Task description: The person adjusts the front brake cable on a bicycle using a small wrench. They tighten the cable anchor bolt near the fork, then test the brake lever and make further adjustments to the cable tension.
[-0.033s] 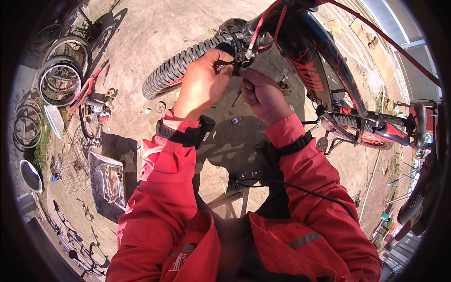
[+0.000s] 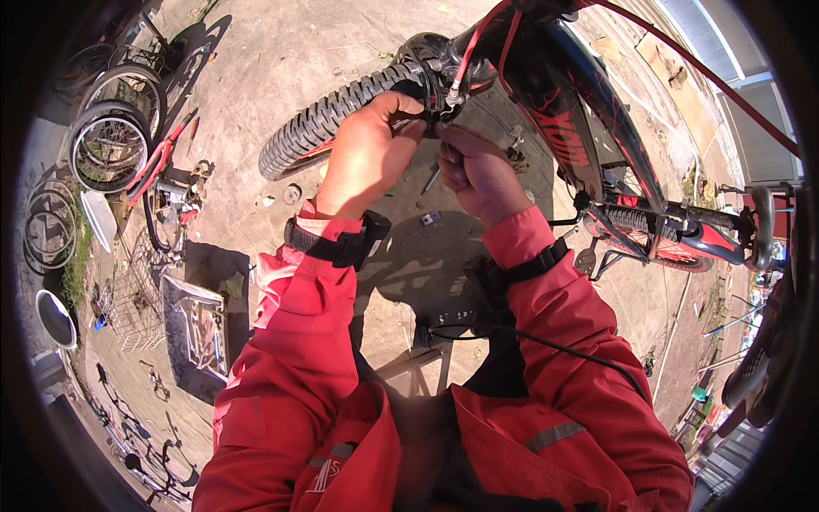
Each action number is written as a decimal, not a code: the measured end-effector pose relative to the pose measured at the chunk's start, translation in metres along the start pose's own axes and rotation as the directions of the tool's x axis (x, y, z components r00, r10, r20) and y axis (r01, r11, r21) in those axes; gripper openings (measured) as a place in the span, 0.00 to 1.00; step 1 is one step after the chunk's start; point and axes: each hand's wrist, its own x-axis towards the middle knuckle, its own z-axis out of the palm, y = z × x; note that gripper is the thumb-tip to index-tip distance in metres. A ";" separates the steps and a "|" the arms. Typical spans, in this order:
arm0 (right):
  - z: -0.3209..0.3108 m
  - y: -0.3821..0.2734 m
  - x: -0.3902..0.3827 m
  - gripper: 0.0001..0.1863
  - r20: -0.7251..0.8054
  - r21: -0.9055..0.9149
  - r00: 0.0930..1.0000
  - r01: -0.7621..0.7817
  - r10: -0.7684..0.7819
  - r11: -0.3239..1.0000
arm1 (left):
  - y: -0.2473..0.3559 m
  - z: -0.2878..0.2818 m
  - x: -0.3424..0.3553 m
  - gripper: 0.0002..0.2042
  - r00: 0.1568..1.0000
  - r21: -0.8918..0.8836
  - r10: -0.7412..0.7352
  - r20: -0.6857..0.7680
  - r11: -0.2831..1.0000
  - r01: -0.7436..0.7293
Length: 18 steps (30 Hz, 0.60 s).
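A black and red bicycle (image 2: 554,111) stands in front of me, its knobby front tire (image 2: 328,119) pointing to the left. From above, a red brake cable housing (image 2: 469,53) comes down to the front brake, and thin bare wire shows below its metal end (image 2: 454,89). My left hand (image 2: 368,158) is closed beside the tire, thumb and forefinger at the brake; what they grip is hidden. Just to the right, my right hand (image 2: 483,171) is closed, its thumb and forefinger pinched at the lower end of the bare brake cable.
Loose bicycle wheels (image 2: 111,145) and a red frame part (image 2: 162,154) lie at the left. Nearer are a wire basket (image 2: 136,299) and an open box (image 2: 200,328). The bicycle's rear wheel (image 2: 648,235) and saddle (image 2: 762,229) extend to the right. A black cord (image 2: 554,337) crosses my right sleeve.
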 end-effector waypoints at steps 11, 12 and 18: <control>-0.002 -0.002 0.005 0.12 0.000 0.004 1.000 -0.015 0.015 1.000 | -0.008 0.010 -0.005 0.12 0.998 0.126 -0.032 -0.049 0.991 0.038; -0.003 -0.002 0.005 0.12 0.008 0.037 1.000 -0.023 0.022 0.999 | -0.008 0.010 -0.005 0.12 0.998 0.132 -0.020 -0.052 0.991 0.027; -0.007 -0.001 0.011 0.13 0.047 0.038 0.998 -0.031 0.029 0.999 | -0.008 0.011 -0.006 0.11 0.997 0.138 0.018 -0.070 0.990 -0.008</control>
